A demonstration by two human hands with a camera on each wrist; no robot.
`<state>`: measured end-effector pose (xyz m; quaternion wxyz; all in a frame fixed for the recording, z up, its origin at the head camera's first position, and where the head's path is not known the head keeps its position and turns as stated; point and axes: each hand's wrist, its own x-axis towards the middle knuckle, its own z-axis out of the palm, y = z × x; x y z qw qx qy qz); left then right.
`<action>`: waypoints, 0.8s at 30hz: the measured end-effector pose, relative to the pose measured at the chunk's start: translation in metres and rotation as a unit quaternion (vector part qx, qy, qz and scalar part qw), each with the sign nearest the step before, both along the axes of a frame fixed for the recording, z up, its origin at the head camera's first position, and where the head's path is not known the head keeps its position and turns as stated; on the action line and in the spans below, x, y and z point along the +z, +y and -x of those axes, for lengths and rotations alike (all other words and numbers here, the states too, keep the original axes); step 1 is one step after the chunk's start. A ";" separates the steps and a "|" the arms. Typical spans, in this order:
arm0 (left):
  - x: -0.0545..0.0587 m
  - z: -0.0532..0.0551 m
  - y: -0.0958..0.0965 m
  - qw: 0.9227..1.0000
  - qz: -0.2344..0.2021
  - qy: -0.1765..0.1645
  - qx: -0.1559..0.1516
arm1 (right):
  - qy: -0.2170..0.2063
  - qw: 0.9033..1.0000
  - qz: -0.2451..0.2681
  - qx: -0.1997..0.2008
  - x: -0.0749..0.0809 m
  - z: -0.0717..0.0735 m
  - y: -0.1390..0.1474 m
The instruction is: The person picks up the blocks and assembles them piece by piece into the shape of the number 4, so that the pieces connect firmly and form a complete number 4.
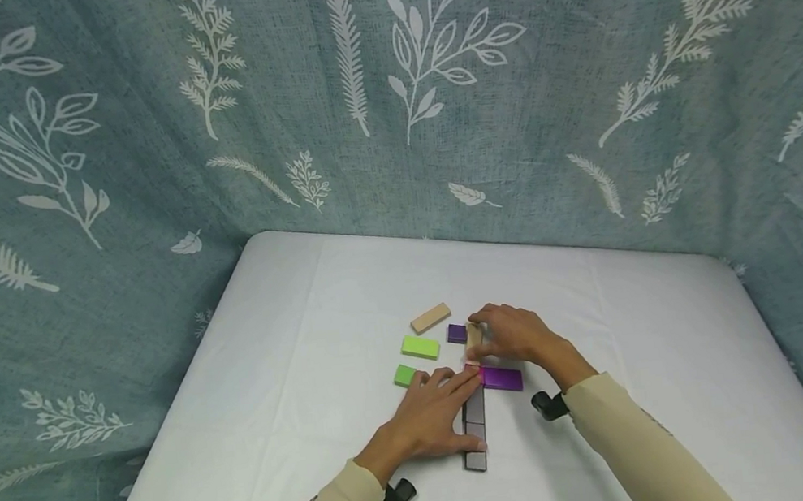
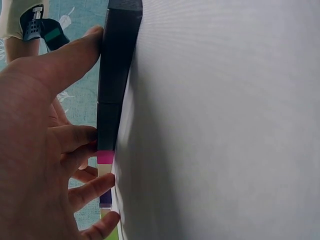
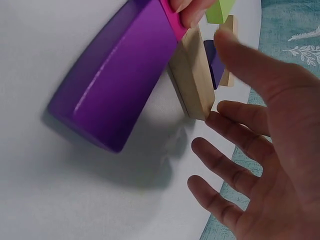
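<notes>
The plain wooden block point(image 1: 475, 341) lies beyond the magenta block point(image 2: 105, 157) and grey blocks point(image 1: 474, 409); the right grip point(image 1: 516, 332), fingers apart, touches its end; the left grip point(image 1: 426, 418), also spread, touches the grey blocks; a purple block point(image 1: 502, 379) sits right on the white desk point(image 1: 312, 374)

My rectangular wooden block point(image 3: 192, 80) is plain pale tan, beside a magenta block point(image 2: 105, 157), a glossy violet rectangular block point(image 1: 502, 379) and dark grey blocks point(image 1: 473, 406). I see a lime-green rectangular block point(image 1: 421, 347), a deeper green block point(image 1: 404, 375) and a dark purple block point(image 1: 457, 333). My cloth sleeves point(image 1: 634, 438) are beige; the fabric curtain point(image 1: 379, 179) is blue-green, patterned with white leaves.
</notes>
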<state>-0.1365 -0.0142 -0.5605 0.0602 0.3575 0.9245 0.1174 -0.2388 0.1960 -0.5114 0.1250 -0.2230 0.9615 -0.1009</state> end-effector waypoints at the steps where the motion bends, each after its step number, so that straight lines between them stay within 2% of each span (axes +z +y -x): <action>1: 0.000 0.000 0.000 1.000 0.000 0.000 0.000 | 0.003 1.000 -0.002 0.000 0.000 0.000 0.000; 11: 0.001 -0.001 0.000 1.000 0.000 -0.004 0.002 | 0.006 1.000 -0.007 0.003 -0.002 -0.002 0.000; 24: 0.000 0.000 0.001 1.000 0.011 0.011 0.000 | -0.001 1.000 -0.008 0.004 -0.005 -0.003 0.000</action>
